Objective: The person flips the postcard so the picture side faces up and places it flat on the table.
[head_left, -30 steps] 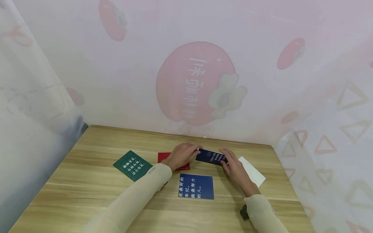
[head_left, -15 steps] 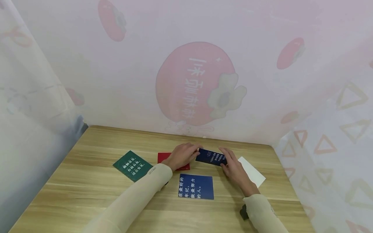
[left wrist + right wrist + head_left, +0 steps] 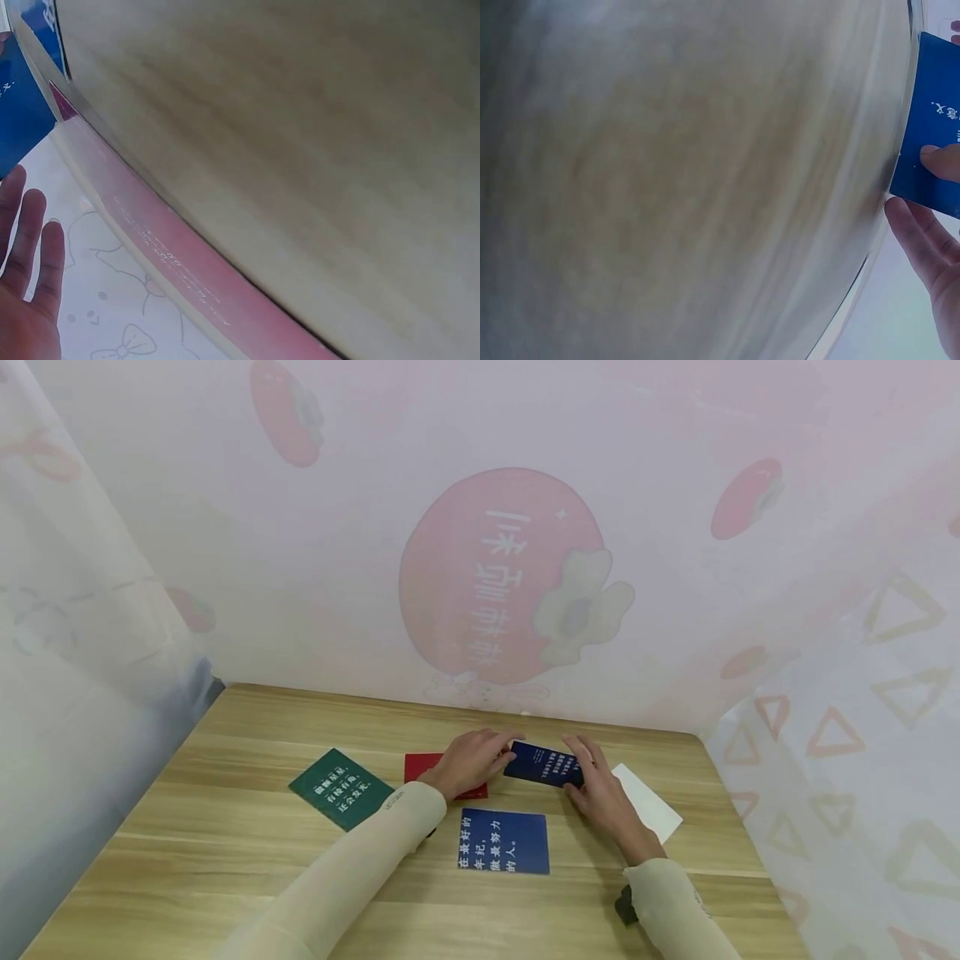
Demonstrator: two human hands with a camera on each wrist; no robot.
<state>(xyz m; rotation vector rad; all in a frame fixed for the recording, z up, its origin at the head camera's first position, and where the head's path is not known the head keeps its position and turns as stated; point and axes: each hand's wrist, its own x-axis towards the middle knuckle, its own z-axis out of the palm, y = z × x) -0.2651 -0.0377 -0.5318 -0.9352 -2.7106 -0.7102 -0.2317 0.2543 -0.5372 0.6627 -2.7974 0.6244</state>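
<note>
A dark blue booklet (image 3: 542, 764) with white writing is raised at a tilt near the back of the table. Its left end is pinched by my left hand (image 3: 471, 762). My right hand (image 3: 603, 795) grips the other end; the right wrist view shows the thumb (image 3: 940, 162) on the printed face and fingers (image 3: 919, 234) behind. Beneath my left hand lies a red booklet (image 3: 420, 766), partly covered. A lighter blue booklet (image 3: 513, 843) lies flat in front of the hands. In the left wrist view, the left thumb is out of sight.
A green booklet (image 3: 337, 787) lies to the left, its near corner by my left sleeve (image 3: 367, 860). Beyond my right hand is a white rectangular sheet or booklet (image 3: 651, 802). The wooden table (image 3: 187, 827) meets a printed curtain (image 3: 337, 610) at its back edge.
Both hands stay at the dark blue booklet, which keeps nearly the same place and tilt. The right fingers have shifted only slightly. The other booklets lie still.
</note>
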